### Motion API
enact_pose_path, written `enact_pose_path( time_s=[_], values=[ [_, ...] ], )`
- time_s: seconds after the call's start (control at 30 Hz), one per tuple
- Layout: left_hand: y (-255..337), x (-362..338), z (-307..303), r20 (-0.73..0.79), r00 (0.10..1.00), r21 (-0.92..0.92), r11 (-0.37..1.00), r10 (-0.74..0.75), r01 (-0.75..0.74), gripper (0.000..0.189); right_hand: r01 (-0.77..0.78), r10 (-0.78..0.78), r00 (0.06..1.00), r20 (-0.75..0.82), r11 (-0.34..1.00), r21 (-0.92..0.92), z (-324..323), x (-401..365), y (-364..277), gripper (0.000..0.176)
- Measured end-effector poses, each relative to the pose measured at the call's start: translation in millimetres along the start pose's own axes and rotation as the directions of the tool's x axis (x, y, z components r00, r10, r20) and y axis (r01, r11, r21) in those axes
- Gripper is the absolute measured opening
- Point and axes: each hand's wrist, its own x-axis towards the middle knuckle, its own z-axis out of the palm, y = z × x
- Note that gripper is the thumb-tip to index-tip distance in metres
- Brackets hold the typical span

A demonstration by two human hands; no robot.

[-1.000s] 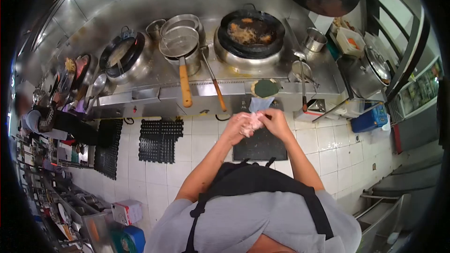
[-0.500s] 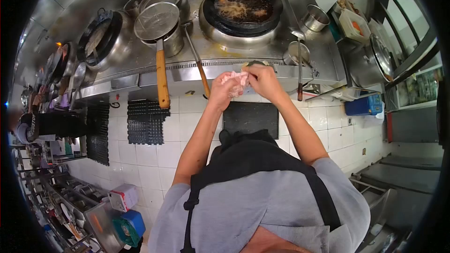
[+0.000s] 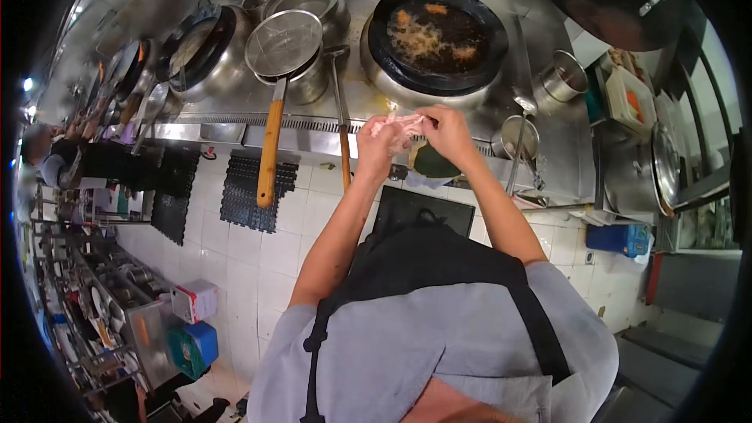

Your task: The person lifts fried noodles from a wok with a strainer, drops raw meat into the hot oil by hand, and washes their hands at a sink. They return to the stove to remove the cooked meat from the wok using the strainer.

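Between my hands, in front of the wok [image 3: 501, 63], a pale pink piece that looks like raw meat [image 3: 406, 125] is stretched out. My left hand [image 3: 376, 149] is closed round one end of it. The fingers of my right hand [image 3: 450, 137] pinch the other end. Dark oil fills the wok, with several orange-brown fried pieces [image 3: 423, 39] in bubbling foam. Just under my right hand is a dark green thing with a pale rim [image 3: 432, 161], partly hidden, whose kind I cannot make out.
Left of the wok, a wire strainer [image 3: 283, 43] with a wooden handle rests on a pot [image 3: 309, 86], beside a long-handled tool [image 3: 342, 117]. A ladle [image 3: 523, 103] and metal pots [image 3: 562, 76] stand at the right. Another person [image 3: 59, 160] is at the far left.
The view has shifted, so the stove sits further right. The pink piece is now pulled out longer between my hands, and more of the dark green thing below shows.
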Motion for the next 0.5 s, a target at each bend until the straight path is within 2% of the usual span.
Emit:
enact_pose_path(
  time_s=[0.03,0.1,0.17,0.27,0.37,0.43,0.5],
  values=[
    [0.4,7.3,0.9,-0.021,1.0,-0.04,0.999,0.002,-0.003,0.022,-0.118,0.117,0.993,0.025,0.99,0.082,-5.7,3.9,0.4,0.027],
    [-2.2,19.7,1.3,-0.027,1.0,-0.079,0.997,0.006,-0.008,0.022,-0.195,0.152,0.977,0.152,0.924,0.329,-12.1,20.6,13.2,0.025],
    [-3.5,23.6,11.7,-0.013,1.0,0.065,0.998,0.02,-0.019,0.019,-0.308,0.159,0.939,0.306,0.788,0.533,-13.8,31.1,24.1,0.025],
    [-4.7,22.5,22.8,0.0,0.999,0.219,0.974,0.051,-0.05,0.017,-0.126,0.003,0.934,0.357,0.939,0.321,-17.4,42.1,31.1,0.025],
    [-6.8,24.9,25.0,-0.05,0.997,0.281,0.959,0.058,-0.042,0.017,-0.158,0.06,0.938,0.341,0.951,0.266,-32.0,52.5,41.6,0.023],
    [-5.7,25.8,22.7,-0.097,0.994,0.268,0.963,0.052,-0.024,0.017,-0.294,0.089,0.888,0.451,0.864,0.409,-47.6,58.8,43.6,0.021],
    [-5.0,24.3,29.1,-0.046,0.998,0.292,0.956,0.037,-0.022,0.017,-0.39,0.046,0.826,0.561,0.766,0.511,-44.0,60.4,57.2,0.021]
  ],
)
